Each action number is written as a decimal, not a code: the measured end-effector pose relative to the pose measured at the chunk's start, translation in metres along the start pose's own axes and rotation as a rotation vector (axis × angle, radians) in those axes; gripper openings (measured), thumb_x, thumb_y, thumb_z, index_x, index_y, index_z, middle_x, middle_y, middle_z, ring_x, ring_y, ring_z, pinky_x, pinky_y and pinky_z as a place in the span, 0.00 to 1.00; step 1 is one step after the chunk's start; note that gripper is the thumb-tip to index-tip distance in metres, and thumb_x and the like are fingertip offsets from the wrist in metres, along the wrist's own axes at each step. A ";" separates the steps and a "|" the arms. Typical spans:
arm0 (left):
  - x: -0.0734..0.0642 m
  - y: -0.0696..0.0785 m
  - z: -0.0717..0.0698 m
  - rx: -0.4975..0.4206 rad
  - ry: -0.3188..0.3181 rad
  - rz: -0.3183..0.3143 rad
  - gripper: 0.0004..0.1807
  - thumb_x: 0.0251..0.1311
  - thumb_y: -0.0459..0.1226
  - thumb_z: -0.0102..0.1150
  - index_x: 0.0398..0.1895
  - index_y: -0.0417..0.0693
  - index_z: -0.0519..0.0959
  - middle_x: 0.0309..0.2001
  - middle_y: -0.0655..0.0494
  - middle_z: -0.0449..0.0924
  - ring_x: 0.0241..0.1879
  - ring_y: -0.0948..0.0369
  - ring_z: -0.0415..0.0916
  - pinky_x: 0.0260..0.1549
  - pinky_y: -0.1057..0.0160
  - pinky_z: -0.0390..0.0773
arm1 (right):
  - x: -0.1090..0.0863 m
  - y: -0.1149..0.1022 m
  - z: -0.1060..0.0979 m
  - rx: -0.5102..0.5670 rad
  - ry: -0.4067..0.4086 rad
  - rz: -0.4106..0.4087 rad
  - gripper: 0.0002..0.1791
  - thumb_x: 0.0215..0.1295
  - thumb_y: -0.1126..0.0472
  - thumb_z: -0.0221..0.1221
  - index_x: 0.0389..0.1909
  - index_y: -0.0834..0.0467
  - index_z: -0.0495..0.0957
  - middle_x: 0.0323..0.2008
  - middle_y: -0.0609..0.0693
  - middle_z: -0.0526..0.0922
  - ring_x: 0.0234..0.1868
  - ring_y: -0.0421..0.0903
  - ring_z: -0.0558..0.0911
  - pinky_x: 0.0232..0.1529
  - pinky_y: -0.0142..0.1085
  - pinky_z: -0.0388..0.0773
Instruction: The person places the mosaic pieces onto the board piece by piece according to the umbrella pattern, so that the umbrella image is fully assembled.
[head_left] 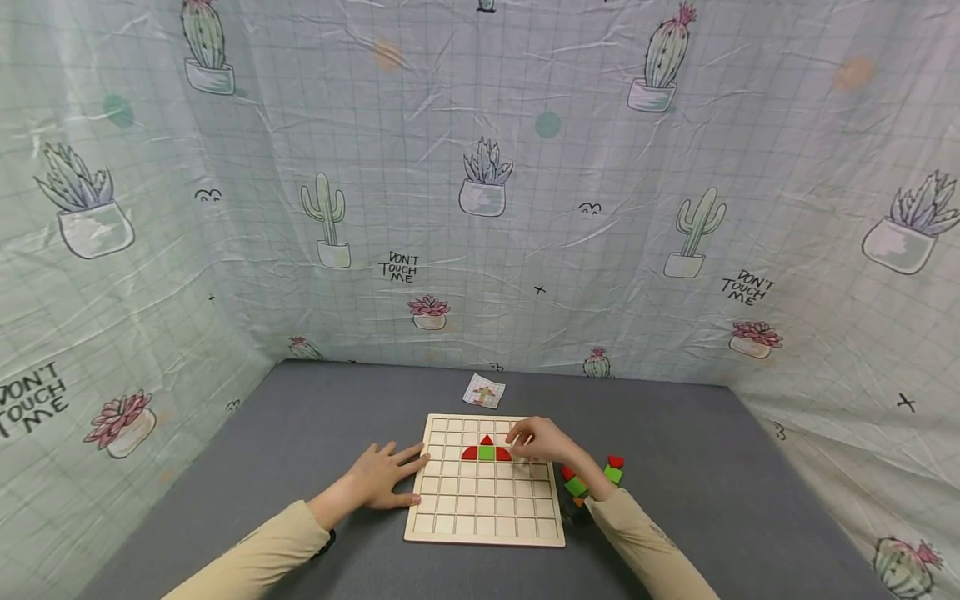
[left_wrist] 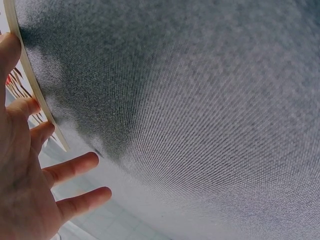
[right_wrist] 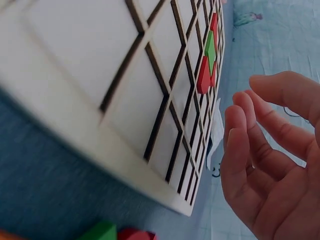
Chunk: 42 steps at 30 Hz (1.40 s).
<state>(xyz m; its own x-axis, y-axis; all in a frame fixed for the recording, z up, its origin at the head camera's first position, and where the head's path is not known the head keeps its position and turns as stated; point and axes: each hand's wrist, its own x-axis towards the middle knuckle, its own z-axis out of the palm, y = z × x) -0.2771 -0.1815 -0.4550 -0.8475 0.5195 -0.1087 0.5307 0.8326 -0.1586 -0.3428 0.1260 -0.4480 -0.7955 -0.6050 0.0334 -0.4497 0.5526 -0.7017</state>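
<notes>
A square wooden grid board (head_left: pixel 465 503) lies on the grey table. On it a green square (head_left: pixel 487 452) sits between two red rounded pieces (head_left: pixel 469 452), with a red triangle (head_left: pixel 487 439) above the square. My left hand (head_left: pixel 382 477) has its fingers spread at the board's left edge; in the left wrist view the thumb and two fingers touch that edge. Over the board's upper right part hovers my right hand (head_left: pixel 542 439), fingers loosely bent. Nothing shows between its thumb and fingers in the right wrist view, where the red and green pieces lie beyond the fingertips.
Several loose red, green and orange pieces (head_left: pixel 576 486) lie right of the board, partly under the right forearm. A small card (head_left: pixel 483 391) with a coloured block picture lies behind the board. A cactus-print cloth (head_left: pixel 480 250) hangs around the table (head_left: pixel 337 408).
</notes>
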 end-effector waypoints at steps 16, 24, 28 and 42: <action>0.000 -0.001 0.000 -0.020 -0.003 0.003 0.37 0.54 0.64 0.43 0.65 0.60 0.59 0.66 0.58 0.58 0.61 0.45 0.61 0.52 0.43 0.63 | -0.044 0.014 -0.015 -0.022 0.023 -0.048 0.11 0.58 0.66 0.56 0.40 0.67 0.78 0.30 0.56 0.80 0.26 0.39 0.75 0.28 0.28 0.72; 0.000 -0.002 0.000 -0.025 0.004 0.010 0.37 0.53 0.64 0.43 0.65 0.60 0.59 0.66 0.58 0.58 0.60 0.45 0.62 0.51 0.42 0.64 | -0.065 0.031 -0.026 -0.031 0.058 -0.036 0.11 0.57 0.66 0.57 0.39 0.67 0.78 0.30 0.56 0.80 0.26 0.40 0.76 0.28 0.28 0.73; 0.000 -0.002 0.001 -0.029 -0.002 -0.002 0.37 0.53 0.64 0.44 0.65 0.61 0.60 0.66 0.59 0.58 0.61 0.45 0.61 0.52 0.43 0.63 | -0.071 0.037 -0.032 -0.024 0.061 0.000 0.11 0.57 0.66 0.57 0.40 0.67 0.77 0.31 0.57 0.79 0.27 0.42 0.76 0.26 0.29 0.73; 0.000 -0.002 0.000 -0.004 0.025 0.006 0.37 0.52 0.64 0.45 0.65 0.60 0.61 0.65 0.58 0.60 0.60 0.46 0.62 0.51 0.43 0.64 | -0.071 0.055 -0.044 -0.078 0.078 0.068 0.14 0.52 0.65 0.62 0.39 0.67 0.77 0.27 0.54 0.79 0.24 0.38 0.74 0.23 0.30 0.72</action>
<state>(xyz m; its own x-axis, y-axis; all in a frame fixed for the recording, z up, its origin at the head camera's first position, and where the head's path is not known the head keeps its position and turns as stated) -0.2780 -0.1832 -0.4550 -0.8442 0.5292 -0.0852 0.5359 0.8301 -0.1542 -0.3288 0.2252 -0.4578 -0.8530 -0.5199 0.0451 -0.4216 0.6355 -0.6468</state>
